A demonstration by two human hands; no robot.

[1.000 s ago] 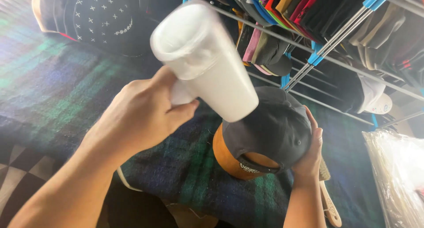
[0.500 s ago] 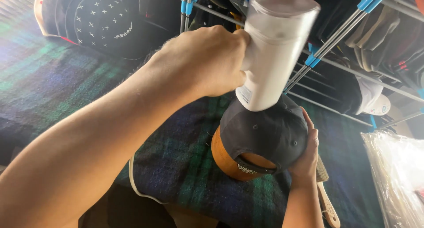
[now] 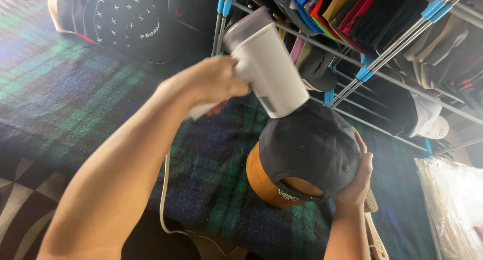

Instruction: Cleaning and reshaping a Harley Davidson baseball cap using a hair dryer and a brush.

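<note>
Left hand (image 3: pixel 209 84) fingers wrapped tight on white steamer (image 3: pixel 266 63), nozzle at crown of black cap (image 3: pixel 309 149) on wooden form (image 3: pixel 256 177). Right hand (image 3: pixel 358 182) cups cap's side, fingers spread. Steaming underway, judging; next needs steady sweep across crown.

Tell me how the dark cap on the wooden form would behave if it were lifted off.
The dark cap probably goes floppy in the crown, since only the wooden form rounds it out. It looks light, thin fabric. The right hand cupping it hints it may slide.
</note>
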